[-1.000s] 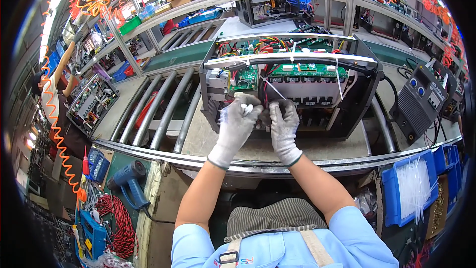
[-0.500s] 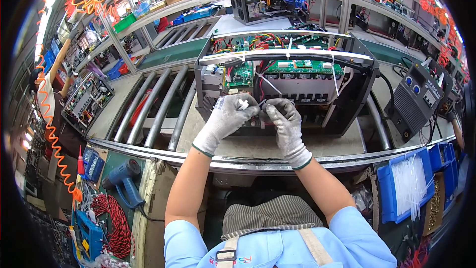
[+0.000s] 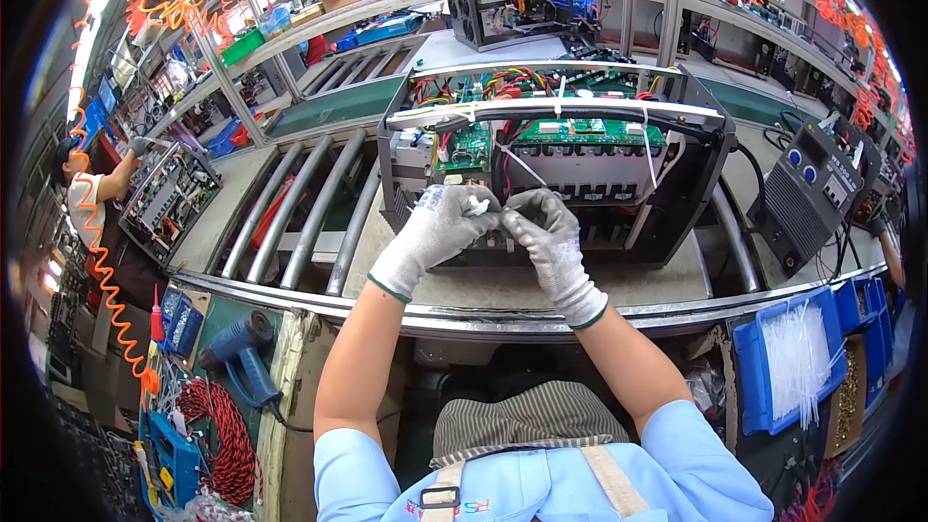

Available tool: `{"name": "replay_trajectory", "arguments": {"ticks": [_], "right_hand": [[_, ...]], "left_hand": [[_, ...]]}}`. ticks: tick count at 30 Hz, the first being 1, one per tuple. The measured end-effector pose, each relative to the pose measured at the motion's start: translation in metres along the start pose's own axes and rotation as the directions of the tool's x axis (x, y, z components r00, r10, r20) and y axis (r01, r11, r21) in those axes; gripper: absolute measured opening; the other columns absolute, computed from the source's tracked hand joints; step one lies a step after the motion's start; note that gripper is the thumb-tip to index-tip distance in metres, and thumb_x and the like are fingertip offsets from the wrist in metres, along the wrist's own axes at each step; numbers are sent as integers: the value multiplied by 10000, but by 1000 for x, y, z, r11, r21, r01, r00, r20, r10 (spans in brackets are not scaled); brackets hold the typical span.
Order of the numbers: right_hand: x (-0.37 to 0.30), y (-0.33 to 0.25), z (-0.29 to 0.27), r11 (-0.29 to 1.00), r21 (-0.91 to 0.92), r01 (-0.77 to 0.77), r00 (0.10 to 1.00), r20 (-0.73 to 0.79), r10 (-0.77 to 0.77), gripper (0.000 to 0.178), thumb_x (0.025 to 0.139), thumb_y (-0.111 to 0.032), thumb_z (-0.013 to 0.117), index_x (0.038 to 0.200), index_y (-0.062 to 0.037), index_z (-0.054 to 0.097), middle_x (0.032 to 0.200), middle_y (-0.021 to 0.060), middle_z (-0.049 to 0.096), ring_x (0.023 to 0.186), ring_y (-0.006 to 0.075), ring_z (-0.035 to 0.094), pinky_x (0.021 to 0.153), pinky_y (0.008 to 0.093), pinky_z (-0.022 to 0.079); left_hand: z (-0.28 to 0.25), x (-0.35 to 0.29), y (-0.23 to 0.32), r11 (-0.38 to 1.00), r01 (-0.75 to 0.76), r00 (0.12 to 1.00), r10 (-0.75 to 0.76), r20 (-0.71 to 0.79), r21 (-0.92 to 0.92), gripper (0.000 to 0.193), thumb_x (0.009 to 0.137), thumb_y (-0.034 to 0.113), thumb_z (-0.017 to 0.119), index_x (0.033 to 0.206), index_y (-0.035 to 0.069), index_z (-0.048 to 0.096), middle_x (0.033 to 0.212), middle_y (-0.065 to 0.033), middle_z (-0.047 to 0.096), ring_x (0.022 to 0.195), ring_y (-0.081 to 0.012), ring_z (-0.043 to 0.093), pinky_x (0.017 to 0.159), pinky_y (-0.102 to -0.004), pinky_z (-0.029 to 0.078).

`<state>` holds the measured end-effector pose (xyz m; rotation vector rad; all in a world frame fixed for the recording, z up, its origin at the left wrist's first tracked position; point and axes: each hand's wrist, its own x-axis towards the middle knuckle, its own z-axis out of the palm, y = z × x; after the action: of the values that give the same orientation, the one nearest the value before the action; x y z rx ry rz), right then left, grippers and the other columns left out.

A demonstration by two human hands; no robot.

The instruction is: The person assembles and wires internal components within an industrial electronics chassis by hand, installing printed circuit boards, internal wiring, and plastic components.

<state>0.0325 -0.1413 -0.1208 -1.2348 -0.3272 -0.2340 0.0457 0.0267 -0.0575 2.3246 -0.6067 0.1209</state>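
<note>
An open machine chassis (image 3: 704, 195) with green circuit boards (image 3: 590, 135), bundled cables and white cable ties (image 3: 523, 165) stands upright before me on the roller line. Both hands wear white-grey gloves and meet at its lower front edge. My left hand (image 3: 447, 224) is closed, with a small white piece (image 3: 478, 205) showing between thumb and fingers; its kind is unclear. My right hand (image 3: 547, 237) pinches with thumb and forefinger close to the left fingertips. Whatever lies in that pinch is hidden by the fingers.
Steel rollers (image 3: 307, 216) run to the left, where a co-worker (image 3: 89, 198) handles another chassis (image 3: 172, 195). A black panel with blue knobs (image 3: 810, 195) leans at right. Below are a blue bin of cable ties (image 3: 795, 358), a heat gun (image 3: 246, 358) and red-black wire (image 3: 227, 440).
My right hand has shifted slightly left, bringing its fingertips closer to the left hand's. At far left the co-worker's raised arm has come down to the other chassis.
</note>
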Motion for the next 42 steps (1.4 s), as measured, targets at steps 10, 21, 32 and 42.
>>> {"name": "replay_trajectory", "arguments": {"ticks": [10, 21, 32, 42], "right_hand": [[-3, -11, 9, 710, -429, 558, 820, 154, -551, 48, 828, 4, 674, 837, -29, 640, 771, 103, 637, 662, 215, 627, 600, 300, 507], [16, -16, -46, 928, -368, -55, 991, 94, 96, 282, 978, -267, 596, 999, 8, 656, 833, 36, 645, 691, 101, 608, 590, 266, 514], [66, -10, -57, 852, -413, -321, 633, 576, 518, 379, 934, -428, 639, 1068, -75, 666, 707, -9, 581, 479, 71, 482, 413, 237, 395], [43, -10, -11, 7, -925, 379, 902, 371, 220, 366, 845, -421, 618, 932, -68, 655, 764, 133, 706, 701, 320, 700, 652, 412, 564]], "left_hand": [[-1, 0, -8, 995, -73, 988, 82, -132, 69, 220, 814, 125, 730, 978, 30, 618, 801, -81, 664, 723, -193, 620, 675, -336, 492], [53, -27, -30, 972, 222, 937, -236, -258, -81, 458, 846, 406, 734, 1050, 5, 652, 719, -186, 668, 693, -321, 677, 625, -401, 508], [46, -35, -20, 962, -252, 873, 178, -455, -108, 450, 828, -57, 631, 1252, 91, 597, 962, -131, 687, 786, -267, 667, 716, -343, 550], [19, -9, 1, 988, -119, 987, 106, -122, -103, 213, 847, -27, 570, 1028, 7, 677, 858, -164, 676, 741, -183, 622, 737, -321, 506]]}}
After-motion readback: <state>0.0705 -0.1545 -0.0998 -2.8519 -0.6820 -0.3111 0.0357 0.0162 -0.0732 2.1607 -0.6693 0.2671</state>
